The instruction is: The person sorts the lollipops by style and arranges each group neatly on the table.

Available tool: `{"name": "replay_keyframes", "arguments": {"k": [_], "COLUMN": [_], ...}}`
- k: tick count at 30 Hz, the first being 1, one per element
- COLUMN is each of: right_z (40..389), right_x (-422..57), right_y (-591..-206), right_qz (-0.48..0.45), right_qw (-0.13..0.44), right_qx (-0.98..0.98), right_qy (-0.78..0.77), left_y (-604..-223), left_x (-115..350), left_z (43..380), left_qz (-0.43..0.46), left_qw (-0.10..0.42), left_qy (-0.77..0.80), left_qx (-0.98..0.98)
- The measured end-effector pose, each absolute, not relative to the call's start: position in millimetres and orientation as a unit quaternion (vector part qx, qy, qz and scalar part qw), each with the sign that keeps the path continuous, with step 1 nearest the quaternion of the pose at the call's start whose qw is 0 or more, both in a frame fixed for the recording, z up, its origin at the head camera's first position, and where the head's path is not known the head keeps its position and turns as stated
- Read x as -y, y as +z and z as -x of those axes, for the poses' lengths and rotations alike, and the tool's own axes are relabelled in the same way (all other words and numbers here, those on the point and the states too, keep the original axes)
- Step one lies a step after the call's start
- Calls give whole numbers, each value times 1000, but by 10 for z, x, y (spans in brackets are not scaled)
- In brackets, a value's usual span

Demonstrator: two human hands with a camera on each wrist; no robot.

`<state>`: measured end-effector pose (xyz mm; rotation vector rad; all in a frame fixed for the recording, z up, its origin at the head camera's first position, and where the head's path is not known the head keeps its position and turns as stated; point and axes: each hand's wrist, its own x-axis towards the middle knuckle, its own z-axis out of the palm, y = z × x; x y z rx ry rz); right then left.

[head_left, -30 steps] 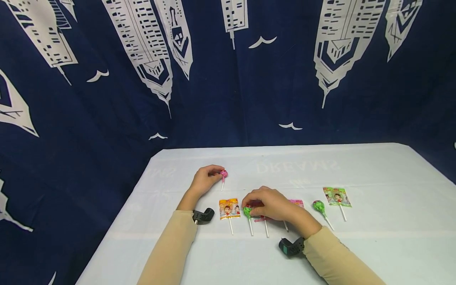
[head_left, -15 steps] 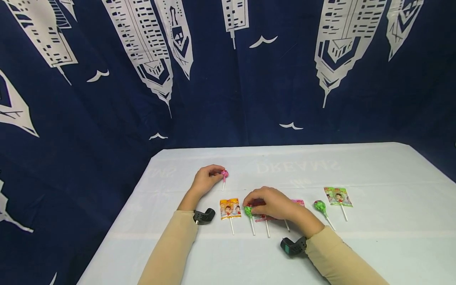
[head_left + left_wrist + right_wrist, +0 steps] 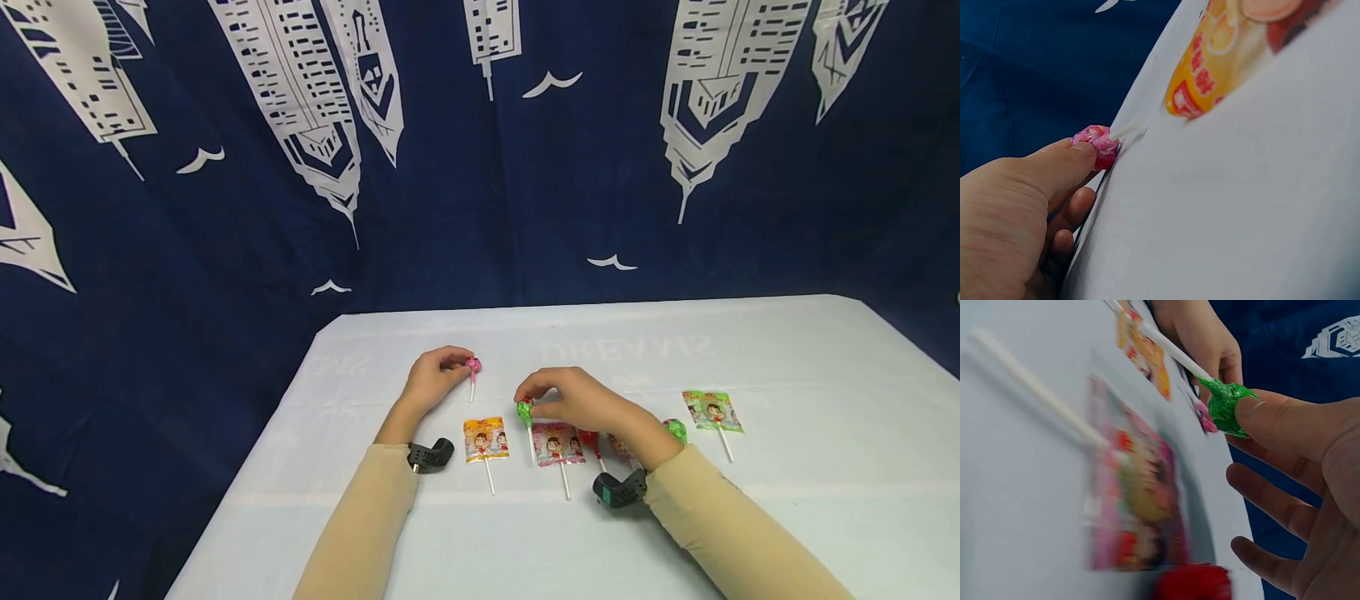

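Note:
My left hand (image 3: 433, 379) pinches the head of a pink lollipop (image 3: 473, 365) between thumb and forefinger, far left on the white table. Its stick points toward me; the left wrist view shows the crinkled pink wrapper (image 3: 1102, 145) under the thumb. Farther right, my right hand (image 3: 573, 398) pinches a green lollipop (image 3: 524, 410) by its wrapped head, the stick hanging toward me. In the right wrist view the green head (image 3: 1227, 409) sits between thumb and forefinger, the other fingers spread. Just below that hand lies a pink flat-packet lollipop (image 3: 558, 444).
An orange flat-packet lollipop (image 3: 486, 439) lies left of the pink packet. A red lollipop (image 3: 589, 438) is partly under my right arm, and another green lollipop (image 3: 676, 429) is half hidden by the sleeve. A green flat-packet lollipop (image 3: 712, 409) lies at right. A dark blue curtain (image 3: 480, 208) hangs behind.
My right hand has moved away from me with the green lollipop, uncovering the pink packet and the red lollipop. My left hand has stayed in place with the pink lollipop.

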<state>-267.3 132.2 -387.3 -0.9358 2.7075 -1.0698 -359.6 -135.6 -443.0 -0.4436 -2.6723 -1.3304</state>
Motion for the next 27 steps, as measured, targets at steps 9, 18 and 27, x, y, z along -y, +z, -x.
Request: {"name": "replay_keyframes", "arguments": {"k": [9,18,27], "right_z": [3039,3278,3429], "right_x": [-1227,-1090,-943], "right_y": [-3696,-3679,-3785], "right_qz": [282,256,225], "right_qw": [18,21,30], "right_qx": [-896,-908,-915], "right_qy": [-342,-331,-333], "left_y": [-4427,-4438,-4442], "left_x": [1370,1350,1348], "left_z": [3610,3612,3605], "left_qz": [147,150,153], "left_qw": [68,69,70], "left_qy": [-439,-447,-452], "left_qx": [884,879,876]}}
